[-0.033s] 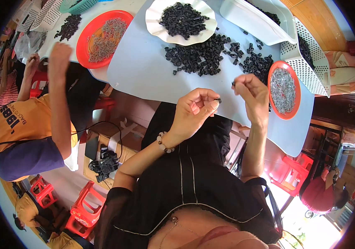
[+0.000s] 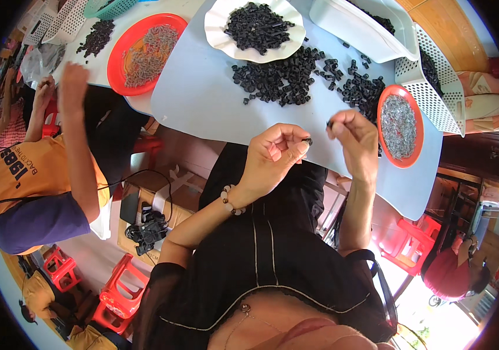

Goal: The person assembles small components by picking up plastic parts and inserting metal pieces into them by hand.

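Observation:
Pinched between the thumb and forefinger of my left hand (image 2: pixel 273 160) is a small black plastic part (image 2: pixel 307 141). My right hand (image 2: pixel 357 146), a little farther right and higher, holds another small black part (image 2: pixel 329 125) at its fingertips. The two parts are apart, above the front edge of the pale blue-grey table (image 2: pixel 203 111). Beyond my hands lies a loose heap of short black plastic parts (image 2: pixel 278 79). Close to my right hand is an orange-red plate (image 2: pixel 419 125) with many small clear or silvery pieces.
Behind the heap stand a white scalloped plate (image 2: pixel 215 41) of black parts, a white tub (image 2: pixel 357 35) and a perforated white basket (image 2: pixel 436 99). At left, a co-worker (image 2: pixel 39 175) sits by a red plate (image 2: pixel 118 79) of small metallic pieces. Red stools (image 2: pixel 122 286) stand on the floor.
My right hand has shifted very slightly, with the part still in its fingertips. The co-worker's raised hand has moved a little left. My left hand stays in place.

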The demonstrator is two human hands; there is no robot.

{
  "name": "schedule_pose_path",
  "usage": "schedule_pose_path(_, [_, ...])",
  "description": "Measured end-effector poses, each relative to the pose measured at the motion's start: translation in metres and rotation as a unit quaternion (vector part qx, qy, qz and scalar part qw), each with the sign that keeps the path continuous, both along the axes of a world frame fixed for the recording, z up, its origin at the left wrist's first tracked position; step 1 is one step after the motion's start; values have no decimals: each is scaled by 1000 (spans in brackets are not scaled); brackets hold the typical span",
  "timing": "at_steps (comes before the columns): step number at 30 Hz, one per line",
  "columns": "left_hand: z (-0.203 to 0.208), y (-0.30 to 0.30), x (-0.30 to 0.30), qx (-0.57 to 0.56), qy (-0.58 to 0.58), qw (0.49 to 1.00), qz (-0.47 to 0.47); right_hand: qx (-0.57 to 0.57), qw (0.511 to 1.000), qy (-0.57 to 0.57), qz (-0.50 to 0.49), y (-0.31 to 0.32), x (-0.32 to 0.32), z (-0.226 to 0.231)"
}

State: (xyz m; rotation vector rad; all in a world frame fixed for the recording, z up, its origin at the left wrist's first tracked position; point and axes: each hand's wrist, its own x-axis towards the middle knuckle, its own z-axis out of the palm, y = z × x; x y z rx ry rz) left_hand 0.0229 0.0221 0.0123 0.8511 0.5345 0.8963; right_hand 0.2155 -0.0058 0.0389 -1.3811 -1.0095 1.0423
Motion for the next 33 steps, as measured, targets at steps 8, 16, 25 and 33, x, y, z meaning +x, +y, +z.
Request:
schedule_pose_path(8, [6,-6,-1,98,16,995,-16,-6,982,181,53,-37,-15,-5])
schedule_pose_path(16, [7,-7,0,130,30,991,-10,-20,985,157,75,-40,-16,-5])
schedule_pose_path(25, [19,-8,-10,313,181,932,23,-23,987,135,90,-45,-26,3])
schedule_pose_path(33, [22,-17,-9,375,222,894,105,-23,993,94,72,-47,-36,7])
